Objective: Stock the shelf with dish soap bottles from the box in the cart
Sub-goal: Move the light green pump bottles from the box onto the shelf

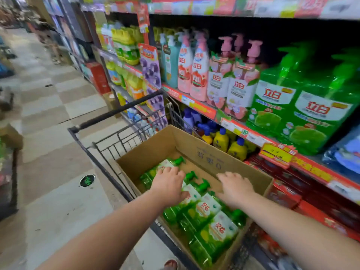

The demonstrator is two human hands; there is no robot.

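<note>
An open cardboard box (196, 149) sits in a black wire cart (109, 145). Several green dish soap bottles (212, 221) with white labels and green pump tops lie flat inside it. My left hand (169, 184) reaches into the box, palm down, fingers spread over the bottles at the far left. My right hand (235, 188) hovers palm down over the bottles on the right side, fingers straight. Neither hand grips a bottle. The shelf (233, 125) to the right holds large green soap bottles (303, 114) and pink pump bottles (196, 69).
The cart stands tight against the shelving on the right. Lower shelves hold yellow bottles (222, 141) and red boxes (303, 193). A tiled aisle (50, 117) stretches off to the left, with goods along its left edge. A sandalled foot (171, 265) shows at the bottom.
</note>
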